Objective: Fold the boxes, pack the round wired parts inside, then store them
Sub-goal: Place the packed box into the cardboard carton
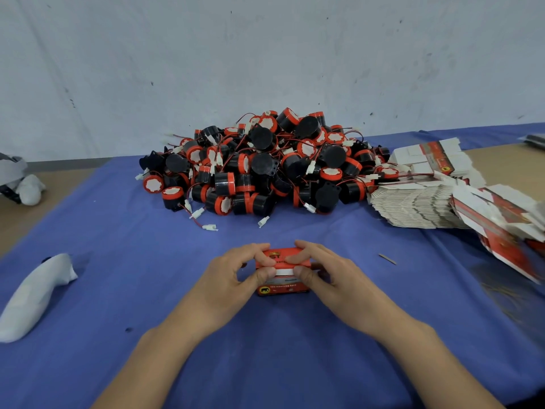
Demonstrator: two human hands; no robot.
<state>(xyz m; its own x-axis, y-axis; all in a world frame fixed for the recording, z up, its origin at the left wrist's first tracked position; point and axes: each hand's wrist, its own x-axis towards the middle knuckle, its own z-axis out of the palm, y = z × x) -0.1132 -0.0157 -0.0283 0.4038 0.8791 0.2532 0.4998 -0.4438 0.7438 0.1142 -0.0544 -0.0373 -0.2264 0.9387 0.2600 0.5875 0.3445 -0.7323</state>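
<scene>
Left hand (233, 276) and right hand (330, 276) curl their fingers (267, 256) round a small red box (283, 287) on the blue-covered worktop (147, 261), thumbs pinching its front, near the heap of round wired parts (265, 166).

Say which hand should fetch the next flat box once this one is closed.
Right. The right hand and left hand both grip the red box, but the stack of flat boxes lies on the right side; the left would have to cross over.
</scene>
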